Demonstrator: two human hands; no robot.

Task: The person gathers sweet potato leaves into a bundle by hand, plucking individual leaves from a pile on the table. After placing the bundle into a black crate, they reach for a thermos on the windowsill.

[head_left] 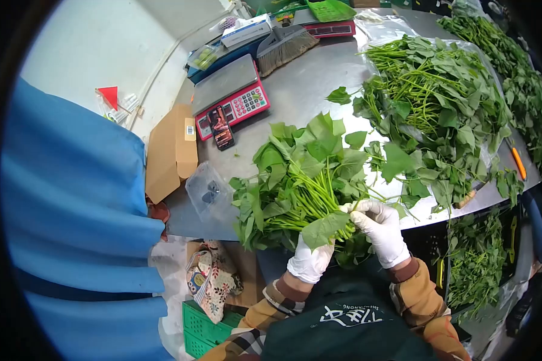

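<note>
A large bunch of leafy green stems [310, 192] is held over the front edge of the metal table. My left hand [311, 260], in a white glove, is closed around the lower ends of the stems, partly hidden under a leaf. My right hand [379, 228], also gloved in white, touches the right side of the bunch with thumb and fingers pinched together at a stem. A big pile of the same greens [433, 90] lies on clear plastic to the right.
A red scale [232, 96] with a phone [221, 128] against it stands at the back left, near a brush [286, 51]. A cardboard box [171, 153] and a plastic tub [208, 191] are at left. An orange-handled knife [518, 162] lies right. Below are a green crate [205, 330] and more greens [476, 259].
</note>
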